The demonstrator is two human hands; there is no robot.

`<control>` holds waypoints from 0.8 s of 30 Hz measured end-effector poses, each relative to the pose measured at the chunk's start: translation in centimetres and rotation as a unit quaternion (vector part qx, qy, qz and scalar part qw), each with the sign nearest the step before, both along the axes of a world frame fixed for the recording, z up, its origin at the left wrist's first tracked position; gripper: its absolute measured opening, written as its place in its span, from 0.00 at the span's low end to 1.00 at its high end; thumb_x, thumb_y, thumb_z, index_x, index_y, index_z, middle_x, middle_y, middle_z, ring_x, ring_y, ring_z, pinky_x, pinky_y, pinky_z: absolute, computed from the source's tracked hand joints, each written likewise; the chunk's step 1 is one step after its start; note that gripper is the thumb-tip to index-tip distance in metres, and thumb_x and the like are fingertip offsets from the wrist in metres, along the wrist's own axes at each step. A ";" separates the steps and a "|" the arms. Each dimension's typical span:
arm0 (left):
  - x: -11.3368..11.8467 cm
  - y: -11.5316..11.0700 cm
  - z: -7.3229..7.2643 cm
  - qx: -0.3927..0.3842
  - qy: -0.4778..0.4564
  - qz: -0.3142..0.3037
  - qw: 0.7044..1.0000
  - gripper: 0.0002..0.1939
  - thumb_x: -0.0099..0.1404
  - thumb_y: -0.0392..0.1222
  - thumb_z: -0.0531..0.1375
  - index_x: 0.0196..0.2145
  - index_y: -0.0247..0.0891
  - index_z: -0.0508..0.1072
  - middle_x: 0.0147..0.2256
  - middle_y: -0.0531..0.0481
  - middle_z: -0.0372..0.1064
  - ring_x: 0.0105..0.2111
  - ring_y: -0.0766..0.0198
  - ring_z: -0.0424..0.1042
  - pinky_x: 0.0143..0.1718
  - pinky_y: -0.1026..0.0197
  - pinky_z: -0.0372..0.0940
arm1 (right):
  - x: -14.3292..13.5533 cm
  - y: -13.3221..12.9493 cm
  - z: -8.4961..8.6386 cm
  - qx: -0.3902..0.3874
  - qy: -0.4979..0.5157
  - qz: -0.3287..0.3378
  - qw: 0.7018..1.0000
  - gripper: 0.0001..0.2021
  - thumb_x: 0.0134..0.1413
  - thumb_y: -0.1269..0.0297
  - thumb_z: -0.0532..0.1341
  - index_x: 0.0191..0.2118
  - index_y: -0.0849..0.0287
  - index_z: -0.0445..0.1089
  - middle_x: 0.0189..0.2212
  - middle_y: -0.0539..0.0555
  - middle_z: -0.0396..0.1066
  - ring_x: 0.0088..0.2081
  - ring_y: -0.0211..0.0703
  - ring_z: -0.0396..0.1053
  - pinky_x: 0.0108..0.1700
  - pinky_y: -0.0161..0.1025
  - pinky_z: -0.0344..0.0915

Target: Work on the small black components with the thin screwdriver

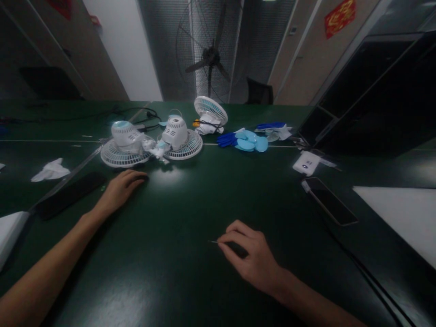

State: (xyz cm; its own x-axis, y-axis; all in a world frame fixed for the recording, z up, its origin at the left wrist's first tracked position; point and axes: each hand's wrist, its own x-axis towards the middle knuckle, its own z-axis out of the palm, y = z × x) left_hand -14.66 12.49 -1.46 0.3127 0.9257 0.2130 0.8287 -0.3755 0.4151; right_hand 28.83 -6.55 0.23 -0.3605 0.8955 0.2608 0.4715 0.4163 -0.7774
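Note:
My left hand [123, 188] rests low on the green tabletop [184, 200], just in front of the white fans. Its fingers curl together around a small dark spot near their tips; what that is, I cannot make out. Nearer to me, my right hand [250, 254] pinches a thin metal piece [213, 241] between thumb and fingers. The thin tip points left and most of the piece is hidden in the hand. Two small white fans [124, 156] [185, 147] lie grille-down beyond my left hand. A third fan [210, 113] leans with its grille tilted up behind them.
Blue gloves and light-blue discs [250, 141] lie at the back centre. On the right are a phone [329, 202], a white box [306, 163], a large black monitor [374, 100] and cables. A dark pad [71, 195] and crumpled tissue [51, 170] lie left.

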 end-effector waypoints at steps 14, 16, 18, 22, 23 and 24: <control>-4.1 0.0 1.4 -0.090 0.010 0.078 0.993 0.32 0.61 0.72 0.64 0.43 0.37 0.81 0.45 0.47 0.77 0.42 0.53 0.76 0.43 0.59 0.71 | 0.0 -0.1 0.0 0.006 -0.001 0.001 1.000 0.07 0.69 0.67 0.62 0.43 0.57 0.79 0.39 0.54 0.73 0.34 0.40 0.72 0.36 0.37 0.69; -3.8 -0.1 1.8 -0.101 0.015 0.081 0.991 0.28 0.63 0.67 0.64 0.42 0.37 0.82 0.44 0.48 0.77 0.42 0.54 0.77 0.43 0.60 0.71 | 0.0 -0.1 -0.1 0.007 -0.001 0.000 1.000 0.07 0.69 0.68 0.62 0.43 0.57 0.79 0.39 0.54 0.73 0.35 0.40 0.72 0.36 0.38 0.69; -3.3 -0.4 2.1 -0.121 0.020 0.092 0.988 0.26 0.65 0.63 0.64 0.46 0.36 0.81 0.45 0.48 0.78 0.42 0.53 0.77 0.42 0.61 0.71 | 0.0 0.0 -0.2 0.009 -0.003 0.000 1.000 0.06 0.69 0.68 0.62 0.44 0.57 0.79 0.39 0.53 0.73 0.35 0.40 0.72 0.37 0.38 0.69; -1.8 -1.1 2.5 -0.115 0.031 0.129 0.984 0.29 0.65 0.63 0.65 0.48 0.32 0.79 0.46 0.45 0.78 0.42 0.52 0.76 0.40 0.60 0.71 | 0.1 -0.1 -0.2 0.012 -0.004 0.002 1.000 0.06 0.69 0.68 0.63 0.43 0.57 0.78 0.39 0.53 0.73 0.35 0.40 0.72 0.38 0.38 0.69; -1.4 -1.2 2.5 -0.107 0.036 0.131 0.985 0.29 0.64 0.62 0.66 0.47 0.32 0.79 0.45 0.44 0.78 0.42 0.52 0.77 0.40 0.60 0.70 | 0.1 -0.1 -0.2 0.012 -0.004 0.002 1.000 0.06 0.69 0.68 0.63 0.43 0.57 0.78 0.39 0.53 0.73 0.35 0.40 0.72 0.37 0.38 0.70; -1.1 -1.3 2.5 -0.102 0.040 0.133 0.985 0.27 0.64 0.61 0.66 0.46 0.32 0.79 0.44 0.44 0.79 0.41 0.52 0.77 0.39 0.60 0.70 | 0.1 -0.1 -0.2 0.011 -0.004 0.003 1.000 0.06 0.69 0.68 0.62 0.43 0.57 0.78 0.39 0.54 0.73 0.35 0.40 0.72 0.37 0.38 0.70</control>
State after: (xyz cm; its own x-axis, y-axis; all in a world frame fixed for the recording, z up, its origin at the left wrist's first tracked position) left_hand -15.81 11.23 1.01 0.0619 0.9981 -0.0015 0.9196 -0.0565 0.3889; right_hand 28.88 -6.65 0.04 -0.3672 0.8877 0.2777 0.4755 0.4358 -0.7642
